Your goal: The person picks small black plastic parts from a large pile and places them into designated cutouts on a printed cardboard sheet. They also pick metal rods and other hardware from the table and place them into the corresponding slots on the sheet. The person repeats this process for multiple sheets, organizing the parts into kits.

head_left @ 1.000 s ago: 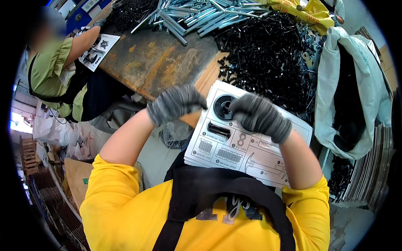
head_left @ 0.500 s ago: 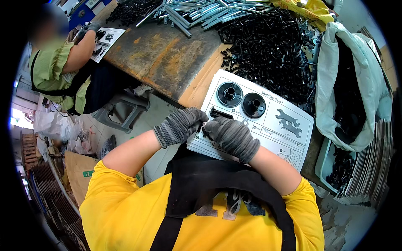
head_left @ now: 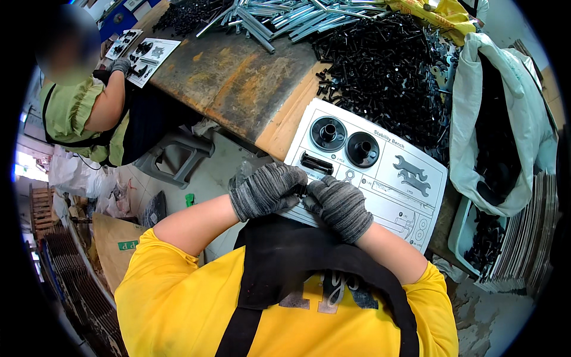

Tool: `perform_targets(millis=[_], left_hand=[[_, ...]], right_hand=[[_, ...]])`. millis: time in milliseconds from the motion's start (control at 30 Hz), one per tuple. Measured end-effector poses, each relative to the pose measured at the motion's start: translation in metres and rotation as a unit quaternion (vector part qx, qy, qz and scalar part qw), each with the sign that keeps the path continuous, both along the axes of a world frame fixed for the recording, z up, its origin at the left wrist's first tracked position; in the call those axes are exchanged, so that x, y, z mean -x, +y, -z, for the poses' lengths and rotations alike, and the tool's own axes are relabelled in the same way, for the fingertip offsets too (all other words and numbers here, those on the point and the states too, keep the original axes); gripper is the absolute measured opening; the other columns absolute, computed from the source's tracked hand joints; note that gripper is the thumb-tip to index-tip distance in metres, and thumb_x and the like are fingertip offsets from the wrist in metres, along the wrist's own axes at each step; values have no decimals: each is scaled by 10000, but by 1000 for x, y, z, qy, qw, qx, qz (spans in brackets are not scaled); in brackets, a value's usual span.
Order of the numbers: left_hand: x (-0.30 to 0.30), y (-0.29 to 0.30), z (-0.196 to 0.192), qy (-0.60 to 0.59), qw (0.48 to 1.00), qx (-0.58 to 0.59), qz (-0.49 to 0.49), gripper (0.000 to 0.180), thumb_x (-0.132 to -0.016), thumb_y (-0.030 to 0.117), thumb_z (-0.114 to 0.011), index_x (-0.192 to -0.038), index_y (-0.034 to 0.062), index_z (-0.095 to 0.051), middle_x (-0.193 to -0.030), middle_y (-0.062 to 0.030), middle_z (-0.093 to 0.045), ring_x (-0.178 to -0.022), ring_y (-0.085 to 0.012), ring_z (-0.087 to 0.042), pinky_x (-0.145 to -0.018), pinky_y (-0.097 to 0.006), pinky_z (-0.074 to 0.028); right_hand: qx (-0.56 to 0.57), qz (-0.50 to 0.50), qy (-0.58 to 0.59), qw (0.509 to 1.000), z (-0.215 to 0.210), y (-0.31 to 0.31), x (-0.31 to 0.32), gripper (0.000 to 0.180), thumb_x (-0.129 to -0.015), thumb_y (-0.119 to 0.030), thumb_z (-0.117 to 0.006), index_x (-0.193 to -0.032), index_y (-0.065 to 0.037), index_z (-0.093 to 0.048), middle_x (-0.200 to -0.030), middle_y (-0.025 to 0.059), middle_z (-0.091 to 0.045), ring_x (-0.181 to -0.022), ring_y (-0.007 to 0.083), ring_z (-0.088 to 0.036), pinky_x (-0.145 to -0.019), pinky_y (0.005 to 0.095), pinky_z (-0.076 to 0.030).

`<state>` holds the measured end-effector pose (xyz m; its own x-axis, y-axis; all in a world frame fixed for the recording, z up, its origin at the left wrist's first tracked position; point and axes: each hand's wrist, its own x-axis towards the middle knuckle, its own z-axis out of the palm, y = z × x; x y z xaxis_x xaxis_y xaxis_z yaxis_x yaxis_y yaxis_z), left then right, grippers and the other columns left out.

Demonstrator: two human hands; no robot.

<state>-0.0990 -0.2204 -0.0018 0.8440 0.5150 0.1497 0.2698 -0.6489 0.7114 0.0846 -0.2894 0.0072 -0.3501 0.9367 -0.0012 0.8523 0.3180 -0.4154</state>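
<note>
Both of my hands wear grey striped knit gloves. My left hand [head_left: 267, 191] is closed over the near left edge of a stack of white printed cards [head_left: 410, 208]. Beside it, my right hand [head_left: 342, 207] is also closed, fingertips close to the left one's. Something small and dark shows between the fingertips; its kind is hidden. On the top card sit two black flanged round caps [head_left: 328, 132] and a black cylindrical part [head_left: 316, 163]. Grey wrench shapes [head_left: 410, 175] show at the card's right; I cannot tell whether they are printed or real.
A heap of black bolts [head_left: 380, 77] lies beyond the cards, with metal rods [head_left: 297, 21] behind. At right stand an open white sack [head_left: 470, 119] and a pale bin [head_left: 461, 232] of black parts. Another person [head_left: 83, 113] works at left by more cards [head_left: 156, 56].
My hands have shifted slightly toward me and to the right, uncovering more of the black cylindrical part. The other person's hand has moved back, and a second card shows there.
</note>
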Motion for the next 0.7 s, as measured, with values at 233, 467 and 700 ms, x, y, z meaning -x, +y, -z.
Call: perform_targets(millis=[233,467,700], left_hand=[[2,1,3,-1,1000,-6,-12,310,-665,108,-652,-949,73,-534,-864,-104,-572,-824,-299,-550,-752,-377,-448],[-1,3,-2,-3,1000,-15,-5,301,-670,131,-653,-942,69,-541,-859,-109,-577,-817,-301,-557,-735,-384,-450],[-4,2,-3,19,994,-90,-51,443,-625,294,-705,-982,76,-562,-928,-109,-576,-870,-289,-564,-765,-372,-447]], right_hand=[[2,-11,5,1000,0,-2,-5,208,-786,-260,-561,-911,-96,-593,-709,116,-557,-617,273,-587,-520,372,-480],[14,-25,3,1000,0,-2,-8,221,-797,-260,-547,-937,-93,-584,-698,119,-558,-591,279,-585,-498,368,-478],[9,-44,63,997,-16,-5,-28,219,-803,-271,-535,-961,-125,-575,-699,110,-565,-573,276,-588,-489,361,-487]])
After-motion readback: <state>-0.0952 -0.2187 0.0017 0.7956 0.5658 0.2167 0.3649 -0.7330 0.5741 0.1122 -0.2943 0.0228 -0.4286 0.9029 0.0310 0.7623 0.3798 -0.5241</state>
